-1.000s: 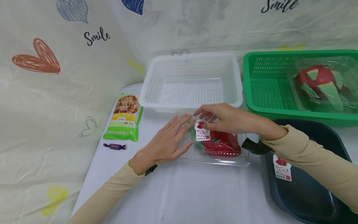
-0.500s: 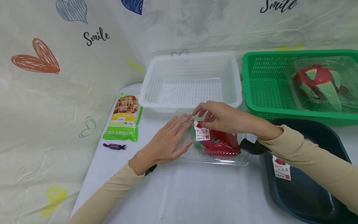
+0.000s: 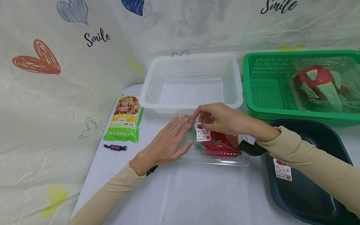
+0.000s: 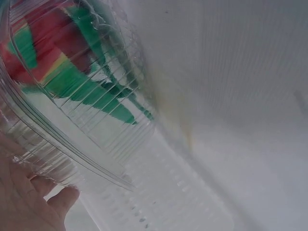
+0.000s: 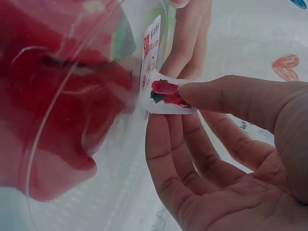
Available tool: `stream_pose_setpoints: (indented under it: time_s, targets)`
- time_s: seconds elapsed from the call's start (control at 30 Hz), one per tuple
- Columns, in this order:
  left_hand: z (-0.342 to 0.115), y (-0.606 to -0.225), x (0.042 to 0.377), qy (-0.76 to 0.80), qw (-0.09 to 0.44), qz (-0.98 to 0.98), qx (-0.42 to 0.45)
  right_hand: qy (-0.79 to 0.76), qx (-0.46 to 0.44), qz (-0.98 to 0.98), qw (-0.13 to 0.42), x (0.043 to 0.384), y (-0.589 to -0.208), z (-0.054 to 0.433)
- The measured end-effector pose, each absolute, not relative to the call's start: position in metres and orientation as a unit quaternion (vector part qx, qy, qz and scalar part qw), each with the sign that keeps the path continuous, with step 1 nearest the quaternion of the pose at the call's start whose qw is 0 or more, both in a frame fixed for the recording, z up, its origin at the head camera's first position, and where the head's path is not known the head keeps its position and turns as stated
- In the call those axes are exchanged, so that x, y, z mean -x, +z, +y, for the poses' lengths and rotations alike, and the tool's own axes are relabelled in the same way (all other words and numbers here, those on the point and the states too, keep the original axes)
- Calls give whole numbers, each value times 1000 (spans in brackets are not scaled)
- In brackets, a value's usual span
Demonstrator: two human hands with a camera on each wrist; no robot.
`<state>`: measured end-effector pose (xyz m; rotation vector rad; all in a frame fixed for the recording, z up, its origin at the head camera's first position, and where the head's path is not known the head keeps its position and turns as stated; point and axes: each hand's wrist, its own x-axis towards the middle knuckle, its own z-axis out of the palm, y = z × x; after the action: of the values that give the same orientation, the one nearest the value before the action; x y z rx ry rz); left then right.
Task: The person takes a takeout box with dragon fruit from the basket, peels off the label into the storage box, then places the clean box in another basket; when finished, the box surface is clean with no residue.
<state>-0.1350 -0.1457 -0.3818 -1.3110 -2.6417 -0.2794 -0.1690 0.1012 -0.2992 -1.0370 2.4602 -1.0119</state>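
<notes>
A clear plastic clamshell box [image 3: 219,161] holding a red and green dragon fruit [image 3: 227,144] lies in front of the white basket. My left hand [image 3: 166,142] rests on the box's left side with fingers extended; part of it shows at the lower left of the left wrist view, beside the ribbed box wall [image 4: 101,125]. On the lid is a white label [image 3: 203,134] with red print. My right hand [image 3: 226,121] pinches one end of it; in the right wrist view the label end [image 5: 166,103] curls up from the lid between thumb and fingers.
Behind stands a white basket [image 3: 144,101]. A green basket [image 3: 253,106] at right holds another boxed dragon fruit [image 3: 317,79]. A dark blue tray [image 3: 306,200] with a similar label [image 3: 282,170] lies under the right forearm. A food packet [image 3: 123,120] and purple candy [image 3: 115,147] lie left.
My right hand has shifted slightly left, and its thumb and fingers have closed on the label's end. The left hand and the box stay in place.
</notes>
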Motion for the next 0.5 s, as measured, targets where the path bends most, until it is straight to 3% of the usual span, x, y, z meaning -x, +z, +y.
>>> stream_pose_setpoints:
  time_s: [0.5]
  targets:
    - [-146,-383,135,-93,101,-883,449,-333,377,861,70,137,-287,119]
